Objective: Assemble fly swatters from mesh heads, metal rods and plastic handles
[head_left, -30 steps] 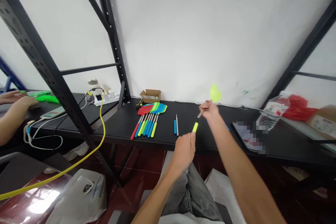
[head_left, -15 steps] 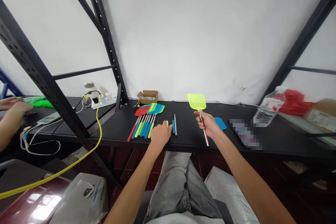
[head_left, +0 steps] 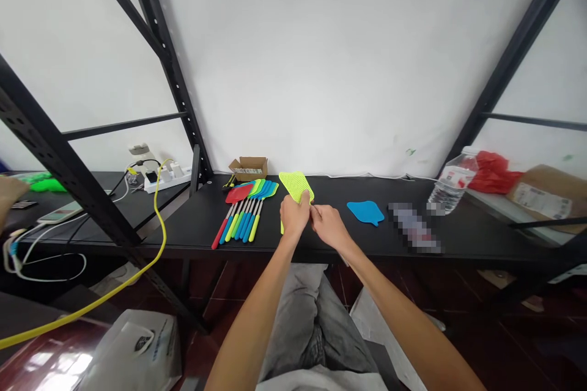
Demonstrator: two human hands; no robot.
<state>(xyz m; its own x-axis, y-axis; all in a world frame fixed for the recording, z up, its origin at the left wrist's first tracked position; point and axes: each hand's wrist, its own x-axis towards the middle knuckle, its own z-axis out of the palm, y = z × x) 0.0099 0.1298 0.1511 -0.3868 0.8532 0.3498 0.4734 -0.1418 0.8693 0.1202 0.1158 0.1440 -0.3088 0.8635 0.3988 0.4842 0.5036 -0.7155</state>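
Note:
Above the front half of the black table, both hands hold one yellow-green fly swatter (head_left: 297,186), its perforated head tilted up and leftward. My left hand (head_left: 294,215) is closed around the base of that head. Touching it, my right hand (head_left: 329,225) is closed on the metal rod, which is mostly hidden by the hand. A yellow-green handle piece (head_left: 282,228) shows beside my left hand. To the left lies a row of several fly swatters (head_left: 243,214) with red, blue and yellow-green heads and handles. A loose blue swatter head (head_left: 365,212) rests flat to the right.
At the back stands a small open cardboard box (head_left: 249,168). A blurred-out dark object (head_left: 415,227), a water bottle (head_left: 452,183) and a red plastic bag (head_left: 493,174) sit rightward. Shelf posts (head_left: 177,67) frame the place. A yellow cable (head_left: 158,244) hangs left; another person's hand (head_left: 10,189) is beyond.
My right hand has brought the yellow-green swatter leftward and lower. My left hand has left the table and now grips the swatter's head base. The blue head is now fully uncovered.

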